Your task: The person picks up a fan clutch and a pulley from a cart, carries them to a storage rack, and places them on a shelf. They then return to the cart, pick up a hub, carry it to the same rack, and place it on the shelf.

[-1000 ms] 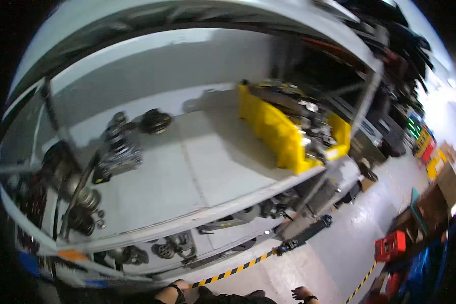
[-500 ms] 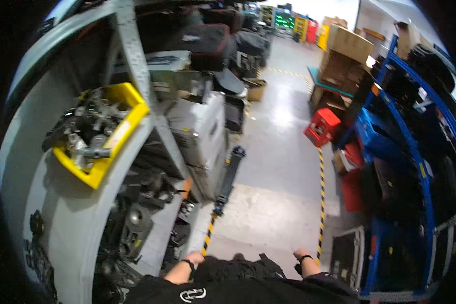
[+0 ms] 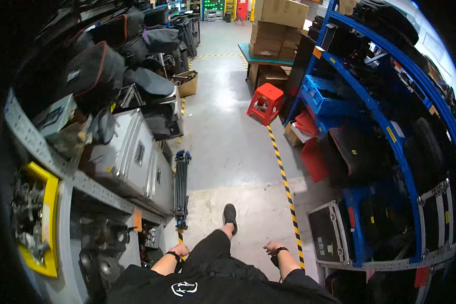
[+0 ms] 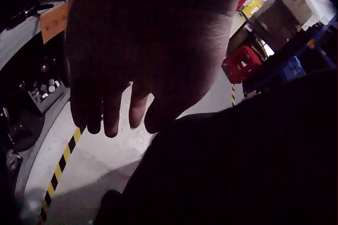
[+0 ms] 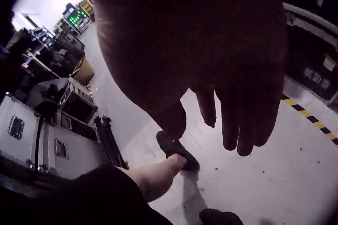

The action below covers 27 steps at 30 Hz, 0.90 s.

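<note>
Left hand point(image 3: 180, 250): we see it hang low near the grey rack point(image 3: 104, 191), fingers loose and slightly parted.
Right hand point(image 3: 273, 247): we see relaxed fingers pointing down, thumb and forefinger apart from the other three; it is near the right-hand striped tape point(image 3: 283, 177).
Folded tripod point(image 3: 182, 190): we find it on the floor ahead of the left hand, beside the silver flight cases point(image 3: 142, 152).
Red stool point(image 3: 265, 104): we have it farther up the aisle, at that tape's far end.
Dark shoe point(image 3: 230, 213): we see it on the floor, beyond and between the hands.
</note>
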Each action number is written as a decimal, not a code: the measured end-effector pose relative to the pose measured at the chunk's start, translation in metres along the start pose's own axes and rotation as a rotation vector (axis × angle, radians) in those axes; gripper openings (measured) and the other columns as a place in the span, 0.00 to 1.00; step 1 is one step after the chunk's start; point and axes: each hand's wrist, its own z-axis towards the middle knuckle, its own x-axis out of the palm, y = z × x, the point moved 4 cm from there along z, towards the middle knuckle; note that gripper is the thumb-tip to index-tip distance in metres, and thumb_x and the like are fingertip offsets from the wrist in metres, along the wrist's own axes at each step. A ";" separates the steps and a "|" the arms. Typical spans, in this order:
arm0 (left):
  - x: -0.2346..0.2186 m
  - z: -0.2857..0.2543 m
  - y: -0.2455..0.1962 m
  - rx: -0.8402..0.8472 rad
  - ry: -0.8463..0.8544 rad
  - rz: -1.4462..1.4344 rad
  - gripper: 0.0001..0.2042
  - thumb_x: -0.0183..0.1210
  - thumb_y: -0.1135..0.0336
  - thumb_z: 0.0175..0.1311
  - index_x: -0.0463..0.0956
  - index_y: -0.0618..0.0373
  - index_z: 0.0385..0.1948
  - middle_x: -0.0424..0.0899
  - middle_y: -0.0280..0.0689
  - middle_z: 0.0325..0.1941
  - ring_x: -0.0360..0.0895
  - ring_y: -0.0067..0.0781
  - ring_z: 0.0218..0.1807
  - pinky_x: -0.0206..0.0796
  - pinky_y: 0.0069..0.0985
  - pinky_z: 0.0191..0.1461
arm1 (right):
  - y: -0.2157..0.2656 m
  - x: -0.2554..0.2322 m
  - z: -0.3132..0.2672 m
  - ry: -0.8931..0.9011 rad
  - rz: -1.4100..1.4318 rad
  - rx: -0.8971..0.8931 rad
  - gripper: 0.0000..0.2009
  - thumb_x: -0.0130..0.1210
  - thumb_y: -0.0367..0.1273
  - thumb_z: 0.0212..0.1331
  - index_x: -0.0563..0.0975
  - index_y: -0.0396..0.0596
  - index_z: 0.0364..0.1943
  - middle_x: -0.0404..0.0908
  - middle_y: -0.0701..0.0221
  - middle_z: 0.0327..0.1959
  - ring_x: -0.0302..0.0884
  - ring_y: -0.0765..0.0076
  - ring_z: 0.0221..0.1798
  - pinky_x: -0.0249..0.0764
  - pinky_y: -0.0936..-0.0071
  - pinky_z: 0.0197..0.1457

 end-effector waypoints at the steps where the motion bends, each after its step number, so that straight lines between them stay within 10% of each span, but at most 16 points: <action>1: -0.004 0.016 0.003 -0.003 0.045 0.035 0.21 0.57 0.54 0.57 0.83 0.61 0.45 0.85 0.49 0.48 0.83 0.47 0.50 0.73 0.38 0.55 | 0.019 -0.018 0.003 -0.021 0.050 -0.013 0.22 0.55 0.43 0.67 0.76 0.38 0.55 0.82 0.61 0.55 0.83 0.59 0.44 0.78 0.64 0.36; 5: -0.041 0.078 0.014 -0.081 0.238 -0.113 0.18 0.56 0.55 0.61 0.84 0.59 0.44 0.88 0.40 0.42 0.85 0.34 0.39 0.75 0.35 0.44 | 0.111 -0.111 0.027 -0.113 -0.123 -0.056 0.18 0.57 0.42 0.64 0.81 0.39 0.44 0.86 0.63 0.40 0.83 0.66 0.36 0.78 0.66 0.34; 9: -0.138 0.101 -0.014 -0.253 0.064 -0.153 0.15 0.57 0.59 0.58 0.85 0.60 0.37 0.88 0.40 0.37 0.85 0.34 0.36 0.74 0.36 0.39 | 0.197 -0.191 0.064 -0.193 -0.147 -0.146 0.17 0.58 0.43 0.63 0.81 0.41 0.38 0.84 0.67 0.33 0.80 0.68 0.31 0.77 0.69 0.31; 13: -0.210 0.200 -0.051 0.194 -0.031 0.200 0.13 0.57 0.60 0.59 0.84 0.60 0.32 0.87 0.38 0.32 0.83 0.32 0.29 0.73 0.35 0.33 | 0.283 -0.259 0.064 -0.084 0.118 -0.220 0.17 0.59 0.40 0.62 0.77 0.42 0.48 0.83 0.69 0.36 0.80 0.71 0.31 0.77 0.70 0.32; 15: -0.260 0.204 -0.103 0.243 -0.044 -0.131 0.13 0.55 0.61 0.63 0.83 0.62 0.31 0.86 0.38 0.30 0.82 0.33 0.29 0.73 0.36 0.32 | 0.322 -0.295 0.051 -0.203 0.351 -0.420 0.17 0.59 0.39 0.63 0.75 0.44 0.51 0.82 0.70 0.35 0.80 0.72 0.31 0.77 0.70 0.32; 16: -0.311 0.136 -0.164 -0.155 -0.007 -0.342 0.13 0.59 0.64 0.56 0.84 0.57 0.40 0.87 0.43 0.39 0.85 0.44 0.41 0.76 0.38 0.45 | 0.330 -0.308 0.050 -0.203 0.352 -0.413 0.17 0.59 0.39 0.63 0.75 0.44 0.51 0.82 0.70 0.35 0.80 0.72 0.31 0.77 0.70 0.32; 17: -0.310 0.200 -0.162 0.202 -0.004 0.109 0.13 0.55 0.65 0.60 0.83 0.63 0.38 0.87 0.42 0.36 0.84 0.38 0.35 0.76 0.36 0.40 | 0.337 -0.321 0.047 -0.205 0.382 -0.393 0.18 0.58 0.38 0.63 0.75 0.44 0.52 0.82 0.71 0.35 0.80 0.73 0.31 0.77 0.71 0.32; 18: -0.337 0.189 -0.190 -0.054 -0.016 -0.142 0.13 0.53 0.64 0.61 0.83 0.64 0.34 0.87 0.42 0.32 0.83 0.35 0.31 0.74 0.35 0.37 | 0.341 -0.334 0.047 -0.206 0.410 -0.375 0.18 0.58 0.38 0.63 0.74 0.45 0.54 0.82 0.71 0.34 0.80 0.73 0.31 0.77 0.71 0.33; 20: -0.366 0.231 -0.232 0.054 -0.125 0.041 0.14 0.53 0.61 0.58 0.83 0.63 0.31 0.86 0.44 0.30 0.83 0.39 0.32 0.72 0.37 0.36 | 0.326 -0.360 0.074 -0.120 0.444 -0.338 0.18 0.57 0.38 0.64 0.74 0.45 0.54 0.82 0.71 0.33 0.80 0.73 0.31 0.76 0.71 0.32; 21: -0.389 0.220 -0.270 0.097 -0.094 0.004 0.18 0.53 0.62 0.54 0.83 0.60 0.43 0.83 0.53 0.52 0.80 0.51 0.56 0.71 0.42 0.57 | 0.313 -0.371 0.088 -0.035 0.474 -0.307 0.17 0.57 0.38 0.64 0.74 0.45 0.54 0.82 0.71 0.32 0.80 0.73 0.30 0.75 0.71 0.31; 27: -0.467 0.257 -0.384 0.293 0.053 -0.089 0.16 0.54 0.58 0.60 0.83 0.59 0.39 0.87 0.44 0.38 0.84 0.43 0.37 0.74 0.41 0.40 | 0.178 -0.433 0.180 -0.209 0.064 0.013 0.17 0.53 0.43 0.65 0.81 0.43 0.43 0.85 0.63 0.29 0.83 0.61 0.31 0.76 0.64 0.33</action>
